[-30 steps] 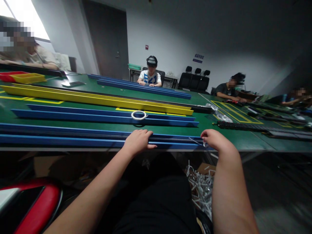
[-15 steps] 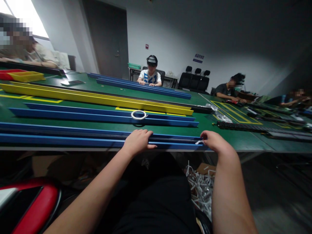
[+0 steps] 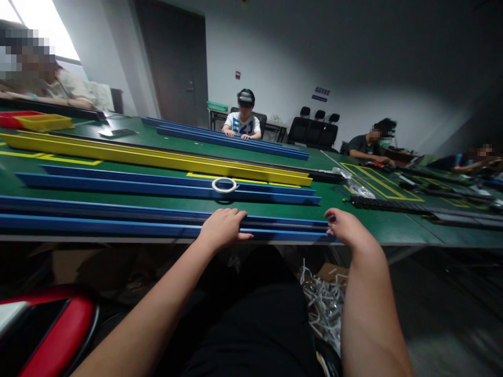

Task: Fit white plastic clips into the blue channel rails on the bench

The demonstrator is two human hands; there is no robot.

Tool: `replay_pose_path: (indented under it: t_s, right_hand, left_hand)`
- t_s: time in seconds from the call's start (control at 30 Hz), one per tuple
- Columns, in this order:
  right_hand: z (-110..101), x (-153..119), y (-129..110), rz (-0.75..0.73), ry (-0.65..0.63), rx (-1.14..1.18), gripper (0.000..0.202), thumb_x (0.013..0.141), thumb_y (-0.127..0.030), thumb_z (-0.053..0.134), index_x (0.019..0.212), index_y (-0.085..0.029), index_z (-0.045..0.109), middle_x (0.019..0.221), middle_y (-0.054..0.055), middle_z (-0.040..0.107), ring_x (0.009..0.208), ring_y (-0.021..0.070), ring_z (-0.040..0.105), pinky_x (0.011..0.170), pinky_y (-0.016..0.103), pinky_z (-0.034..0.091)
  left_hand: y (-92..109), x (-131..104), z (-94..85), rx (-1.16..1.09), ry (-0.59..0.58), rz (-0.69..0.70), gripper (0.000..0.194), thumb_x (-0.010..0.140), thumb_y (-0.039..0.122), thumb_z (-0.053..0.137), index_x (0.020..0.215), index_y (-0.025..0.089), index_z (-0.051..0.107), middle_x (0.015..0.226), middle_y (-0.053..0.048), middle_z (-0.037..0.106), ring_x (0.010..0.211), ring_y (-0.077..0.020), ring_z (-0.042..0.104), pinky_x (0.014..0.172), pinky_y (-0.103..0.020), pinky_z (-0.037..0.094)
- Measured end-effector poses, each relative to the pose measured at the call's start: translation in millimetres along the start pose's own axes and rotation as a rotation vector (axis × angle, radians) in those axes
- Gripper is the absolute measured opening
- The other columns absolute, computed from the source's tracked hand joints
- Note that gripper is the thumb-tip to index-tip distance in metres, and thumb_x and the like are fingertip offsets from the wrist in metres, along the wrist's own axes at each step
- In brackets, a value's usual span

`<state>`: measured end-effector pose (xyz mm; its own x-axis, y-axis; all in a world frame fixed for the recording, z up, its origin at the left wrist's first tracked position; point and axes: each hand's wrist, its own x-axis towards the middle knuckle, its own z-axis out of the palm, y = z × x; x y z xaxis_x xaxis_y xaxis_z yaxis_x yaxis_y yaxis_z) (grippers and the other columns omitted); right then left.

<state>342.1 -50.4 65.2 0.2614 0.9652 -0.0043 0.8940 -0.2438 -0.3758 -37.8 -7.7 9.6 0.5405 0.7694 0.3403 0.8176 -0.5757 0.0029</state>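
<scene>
white strips (image 3: 324, 306) heaped bottom right of centre, below the green table (image 3: 393, 224). near blue rail (image 3: 118, 226) lies along the table's front edge, from the left border to right of centre.

left hand (image 3: 223, 229) astride it, mid-frame: fingers bent over the far wall, thumb at the near wall, gripping the rail. right hand (image 3: 348, 230) at the rail's right end, fingertips bent in narrow; cannot tell if anything is pinched.

judgement: even downward pressure from the left, right fingertips low and in line with the channel, should stop the rail skidding.

room: front edge close, little slack lapward. bare green right of the right hand. farther up, second blue rail (image 3: 118, 185) with white ring (image 3: 223, 190) on it, then yellow rail (image 3: 157, 159), crowd the far side.
</scene>
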Motion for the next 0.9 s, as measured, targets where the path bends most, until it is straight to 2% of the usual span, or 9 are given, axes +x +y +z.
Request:
replay_pose_path:
  t_s: [0.17, 0.3, 0.4, 0.47, 0.53, 0.6, 0.67, 0.73, 0.9]
  right_hand:
    - [-3.8, -3.2, -1.1, -0.010, 0.034, -0.077, 0.036, 0.077, -0.004, 0.051, 0.106, -0.018, 0.066, 0.081, 0.004, 0.071, 0.068, 0.0140, 0.063, 0.058, 0.022, 0.042]
    - [-5.9, -3.3, 1.1, -0.045, 0.056, -0.078, 0.049, 0.073, 0.002, 0.048, 0.113, -0.019, 0.066, 0.087, 0.004, 0.071, 0.074, 0.0133, 0.064, 0.062, 0.020, 0.043]
    - [-3.9, -1.0, 4.1, -0.113, 0.073, -0.079, 0.058, 0.073, 0.001, 0.052, 0.125, -0.022, 0.063, 0.110, 0.007, 0.068, 0.079, 0.0129, 0.065, 0.068, 0.021, 0.046]
    - [-2.1, 0.7, 5.2, -0.163, 0.097, -0.099, 0.065, 0.072, -0.001, 0.057, 0.133, -0.024, 0.058, 0.129, 0.011, 0.059, 0.085, 0.0138, 0.065, 0.074, 0.022, 0.047]
    - [-1.0, 1.6, 5.1, -0.177, 0.126, -0.119, 0.071, 0.071, -0.003, 0.060, 0.138, -0.024, 0.053, 0.135, 0.013, 0.055, 0.091, 0.0159, 0.065, 0.078, 0.023, 0.047]
    - [-0.6, 1.6, 3.9, -0.146, 0.127, -0.123, 0.062, 0.073, -0.007, 0.062, 0.134, -0.022, 0.057, 0.124, 0.011, 0.063, 0.091, 0.0172, 0.065, 0.077, 0.024, 0.048]
    - [-0.5, 1.2, 2.6, -0.109, 0.089, -0.124, 0.041, 0.077, -0.013, 0.062, 0.118, -0.020, 0.065, 0.103, 0.008, 0.071, 0.085, 0.0179, 0.066, 0.071, 0.024, 0.047]
    - [-0.1, 0.9, 2.0, -0.084, 0.061, -0.075, 0.028, 0.081, -0.014, 0.058, 0.107, -0.019, 0.068, 0.091, 0.006, 0.072, 0.080, 0.0174, 0.066, 0.066, 0.024, 0.047]
    - [1.0, 2.1, 2.1, -0.097, 0.097, 0.057, 0.036, 0.082, -0.005, 0.049, 0.112, -0.019, 0.062, 0.112, 0.009, 0.068, 0.076, 0.0139, 0.068, 0.068, 0.022, 0.049]
  left_hand:
    - [-1.0, -0.4, 0.9, 0.000, 0.004, 0.003, 0.065, 0.075, 0.071, 0.059, 0.120, 0.024, 0.058, 0.099, -0.009, 0.068, 0.096, -0.0276, 0.063, 0.084, -0.038, 0.043]
    - [-1.3, -0.3, 1.1, 0.009, 0.000, 0.009, 0.065, 0.075, 0.071, 0.059, 0.120, 0.024, 0.058, 0.100, -0.008, 0.068, 0.096, -0.0279, 0.063, 0.084, -0.038, 0.043]
    - [-0.4, 0.0, 0.6, 0.011, -0.009, -0.002, 0.065, 0.075, 0.070, 0.059, 0.121, 0.024, 0.058, 0.102, -0.009, 0.068, 0.097, -0.0281, 0.063, 0.085, -0.038, 0.042]
    - [0.2, 0.3, 0.1, 0.010, -0.018, -0.014, 0.066, 0.075, 0.070, 0.059, 0.122, 0.024, 0.057, 0.103, -0.009, 0.068, 0.098, -0.0281, 0.063, 0.086, -0.038, 0.042]
    - [0.5, 0.5, -0.6, 0.007, -0.025, -0.018, 0.066, 0.075, 0.070, 0.060, 0.123, 0.024, 0.057, 0.103, -0.009, 0.068, 0.098, -0.0283, 0.063, 0.086, -0.038, 0.043]
    - [0.5, 0.7, -1.5, 0.000, -0.032, -0.014, 0.067, 0.075, 0.070, 0.059, 0.123, 0.024, 0.057, 0.103, -0.010, 0.068, 0.098, -0.0286, 0.063, 0.085, -0.039, 0.043]
    - [0.6, 0.8, -2.5, -0.007, -0.038, -0.016, 0.066, 0.075, 0.070, 0.059, 0.123, 0.024, 0.058, 0.103, -0.010, 0.068, 0.099, -0.0286, 0.063, 0.086, -0.039, 0.043]
    - [0.9, 0.7, -3.1, -0.011, -0.044, -0.026, 0.066, 0.075, 0.070, 0.060, 0.123, 0.025, 0.058, 0.104, -0.010, 0.068, 0.100, -0.0283, 0.063, 0.088, -0.038, 0.042]
    - [0.9, 0.7, -1.8, -0.004, -0.034, -0.023, 0.066, 0.074, 0.070, 0.061, 0.122, 0.025, 0.058, 0.102, -0.009, 0.068, 0.099, -0.0282, 0.063, 0.087, -0.038, 0.043]
